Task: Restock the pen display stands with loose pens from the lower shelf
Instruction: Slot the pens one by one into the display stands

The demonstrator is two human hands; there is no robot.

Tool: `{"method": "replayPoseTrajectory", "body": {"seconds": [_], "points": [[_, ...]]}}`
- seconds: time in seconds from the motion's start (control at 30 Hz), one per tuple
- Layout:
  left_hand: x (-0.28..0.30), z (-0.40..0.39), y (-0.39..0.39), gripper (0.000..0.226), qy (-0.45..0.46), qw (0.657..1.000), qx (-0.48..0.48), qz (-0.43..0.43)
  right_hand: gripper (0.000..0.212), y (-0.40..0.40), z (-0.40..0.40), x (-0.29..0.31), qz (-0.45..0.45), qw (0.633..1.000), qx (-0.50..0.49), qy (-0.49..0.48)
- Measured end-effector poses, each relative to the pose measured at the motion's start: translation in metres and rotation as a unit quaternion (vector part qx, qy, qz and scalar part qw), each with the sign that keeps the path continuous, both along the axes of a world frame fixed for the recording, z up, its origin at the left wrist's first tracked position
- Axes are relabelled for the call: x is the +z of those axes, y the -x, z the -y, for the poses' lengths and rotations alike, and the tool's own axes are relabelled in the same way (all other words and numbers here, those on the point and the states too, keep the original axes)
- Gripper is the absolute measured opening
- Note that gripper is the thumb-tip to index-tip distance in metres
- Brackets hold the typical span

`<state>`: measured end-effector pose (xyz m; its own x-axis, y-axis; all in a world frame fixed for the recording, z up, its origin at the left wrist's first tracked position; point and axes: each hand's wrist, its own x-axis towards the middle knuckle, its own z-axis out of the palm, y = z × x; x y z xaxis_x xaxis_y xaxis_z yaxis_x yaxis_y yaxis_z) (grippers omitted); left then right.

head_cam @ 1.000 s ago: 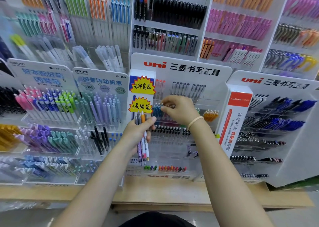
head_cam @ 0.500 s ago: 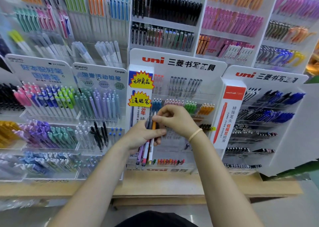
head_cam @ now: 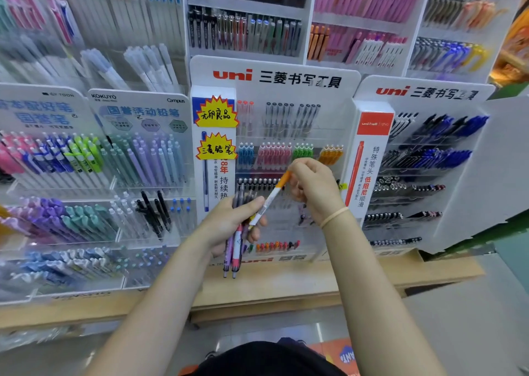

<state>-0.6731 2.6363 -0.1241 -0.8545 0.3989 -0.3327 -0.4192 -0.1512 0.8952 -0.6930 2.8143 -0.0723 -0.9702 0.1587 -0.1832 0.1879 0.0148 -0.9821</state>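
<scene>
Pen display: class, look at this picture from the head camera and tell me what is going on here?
A person stands at a uni pen display stand restocking it. The left hand grips a small bundle of pens pointing downward. The right hand pinches the top of an orange-capped pen, which slants down to the bundle. A row of orange pens sits in the stand just above.

2 bare forearms, no sleeves, thin beige band round right wrist, dark garment at bottom edge

Blurred upper pen racks
</scene>
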Motion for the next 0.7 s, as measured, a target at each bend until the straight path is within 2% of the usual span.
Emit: {"method": "replayPoseTrajectory", "body": {"seconds": [0.1, 0.2, 0.3, 0.37, 0.43, 0.57, 0.7], "points": [[-0.004, -0.008, 0.005, 0.019, -0.047, 0.994, 0.092, 0.021, 0.015, -0.002, -0.016, 0.001, -0.009, 0.999, -0.039, 0.022], [-0.004, -0.020, 0.013, 0.010, -0.103, 0.976, 0.190, 0.032, 0.017, -0.006, -0.030, -0.001, -0.011, 0.999, -0.032, 0.031], [0.001, -0.031, 0.017, 0.004, -0.176, 0.952, 0.245, 0.047, 0.021, -0.007, -0.040, -0.004, -0.012, 0.999, 0.014, 0.034], [0.004, -0.038, 0.020, 0.013, -0.204, 0.942, 0.263, 0.052, 0.022, -0.008, -0.044, -0.007, -0.007, 0.998, 0.068, 0.018], [0.007, -0.046, 0.023, 0.016, -0.191, 0.941, 0.276, 0.050, 0.022, -0.009, -0.046, -0.011, -0.006, 0.993, 0.117, 0.009], [0.010, -0.069, 0.026, 0.004, -0.144, 0.942, 0.301, 0.041, 0.022, -0.011, -0.058, -0.014, -0.014, 0.984, 0.176, 0.015], [0.013, -0.089, 0.024, 0.002, -0.142, 0.950, 0.279, 0.019, 0.022, -0.010, -0.079, -0.016, 0.000, 0.974, 0.227, 0.000]]}}
